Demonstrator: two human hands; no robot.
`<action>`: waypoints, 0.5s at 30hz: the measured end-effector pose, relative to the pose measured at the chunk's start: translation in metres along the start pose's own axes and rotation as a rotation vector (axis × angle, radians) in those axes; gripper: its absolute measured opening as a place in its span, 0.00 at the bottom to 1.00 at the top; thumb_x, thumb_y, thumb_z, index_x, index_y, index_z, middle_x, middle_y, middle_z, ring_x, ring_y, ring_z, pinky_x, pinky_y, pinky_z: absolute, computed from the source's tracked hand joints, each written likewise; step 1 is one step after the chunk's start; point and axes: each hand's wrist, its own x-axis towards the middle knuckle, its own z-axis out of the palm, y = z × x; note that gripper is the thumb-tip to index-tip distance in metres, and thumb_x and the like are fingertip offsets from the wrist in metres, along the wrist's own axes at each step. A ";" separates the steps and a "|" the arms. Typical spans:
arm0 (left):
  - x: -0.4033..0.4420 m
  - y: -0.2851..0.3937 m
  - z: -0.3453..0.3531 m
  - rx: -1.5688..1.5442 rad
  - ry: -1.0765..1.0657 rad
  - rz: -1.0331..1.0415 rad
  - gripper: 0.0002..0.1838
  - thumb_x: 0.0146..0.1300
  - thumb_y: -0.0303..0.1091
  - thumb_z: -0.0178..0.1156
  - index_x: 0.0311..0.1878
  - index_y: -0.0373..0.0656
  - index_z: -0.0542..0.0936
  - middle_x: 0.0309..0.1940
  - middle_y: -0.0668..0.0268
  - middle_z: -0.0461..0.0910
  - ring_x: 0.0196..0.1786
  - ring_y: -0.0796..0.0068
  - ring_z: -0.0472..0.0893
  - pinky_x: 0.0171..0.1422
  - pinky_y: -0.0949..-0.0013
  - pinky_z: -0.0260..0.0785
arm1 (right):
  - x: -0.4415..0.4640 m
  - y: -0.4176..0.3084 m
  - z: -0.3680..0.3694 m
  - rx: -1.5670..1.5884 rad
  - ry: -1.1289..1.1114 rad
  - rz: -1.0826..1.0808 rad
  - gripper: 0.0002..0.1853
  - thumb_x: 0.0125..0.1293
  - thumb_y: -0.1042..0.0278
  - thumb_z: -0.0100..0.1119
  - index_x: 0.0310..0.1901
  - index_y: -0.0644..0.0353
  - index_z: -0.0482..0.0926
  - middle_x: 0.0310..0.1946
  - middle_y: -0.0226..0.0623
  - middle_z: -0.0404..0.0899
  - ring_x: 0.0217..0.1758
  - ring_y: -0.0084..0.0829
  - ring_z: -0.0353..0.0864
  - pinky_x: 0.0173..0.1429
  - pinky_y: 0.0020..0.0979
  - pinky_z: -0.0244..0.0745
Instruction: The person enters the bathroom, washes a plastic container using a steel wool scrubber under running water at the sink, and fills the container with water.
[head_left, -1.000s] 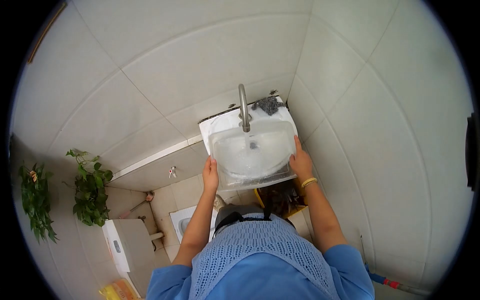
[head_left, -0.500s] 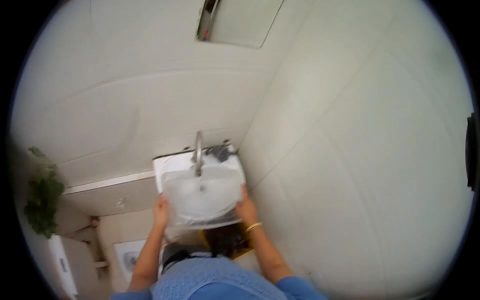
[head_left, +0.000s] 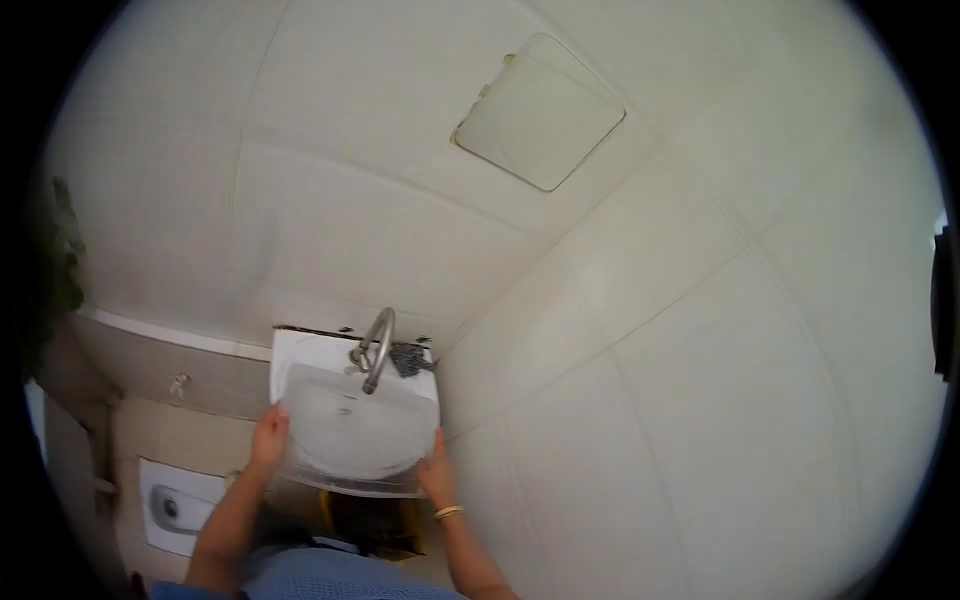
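Observation:
A white washbasin [head_left: 365, 435] sits against the wall, with a curved metal faucet [head_left: 382, 345] at its back edge. My left hand [head_left: 269, 437] grips the basin's left side. On the opposite side, near the front corner, my right hand [head_left: 436, 472] holds the rim; a yellow bracelet circles that wrist. The undersides of the basin edges hide some of my fingers. A dark grey crumpled cloth or scrubber [head_left: 409, 358] lies on the ledge right of the faucet.
A mirror [head_left: 540, 115] hangs on the wall above. At lower left a squat toilet [head_left: 178, 507] is set in the floor. Beneath the basin stands a dark container with yellow edges [head_left: 372, 522]. Green leaves [head_left: 65, 250] show at far left, and a tiled wall [head_left: 640, 430] rises close on the right.
My view has tilted up and to the right, so the basin appears lower and farther left, and more mirror shows. Both hands remain on the basin's sides.

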 end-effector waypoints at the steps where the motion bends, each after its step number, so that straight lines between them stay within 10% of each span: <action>1: 0.003 -0.022 0.014 -0.105 0.032 -0.008 0.22 0.69 0.40 0.47 0.58 0.34 0.71 0.50 0.52 0.76 0.54 0.62 0.75 0.61 0.63 0.63 | 0.000 0.000 0.000 0.002 -0.005 0.011 0.43 0.56 0.71 0.53 0.72 0.48 0.44 0.22 0.50 0.76 0.23 0.49 0.75 0.30 0.45 0.69; 10: 0.001 -0.007 -0.004 0.131 -0.118 -0.069 0.30 0.71 0.51 0.39 0.60 0.32 0.68 0.56 0.48 0.72 0.60 0.54 0.70 0.67 0.59 0.57 | -0.004 -0.003 -0.004 0.020 0.092 0.059 0.43 0.49 0.73 0.55 0.70 0.42 0.52 0.27 0.49 0.77 0.29 0.48 0.78 0.35 0.48 0.73; 13: 0.002 0.007 0.000 -0.189 -0.134 -0.157 0.30 0.70 0.49 0.45 0.63 0.31 0.65 0.54 0.52 0.74 0.57 0.64 0.73 0.63 0.67 0.61 | 0.000 0.014 0.010 -0.009 0.110 0.047 0.44 0.50 0.73 0.53 0.71 0.41 0.49 0.28 0.48 0.77 0.31 0.50 0.78 0.39 0.48 0.73; 15: 0.020 -0.051 0.002 -0.238 -0.191 -0.247 0.26 0.68 0.50 0.49 0.59 0.39 0.69 0.37 0.68 0.75 0.37 0.79 0.72 0.36 0.75 0.66 | -0.008 0.006 0.004 -0.019 0.128 0.058 0.43 0.53 0.72 0.54 0.71 0.38 0.49 0.31 0.49 0.77 0.35 0.49 0.78 0.43 0.47 0.74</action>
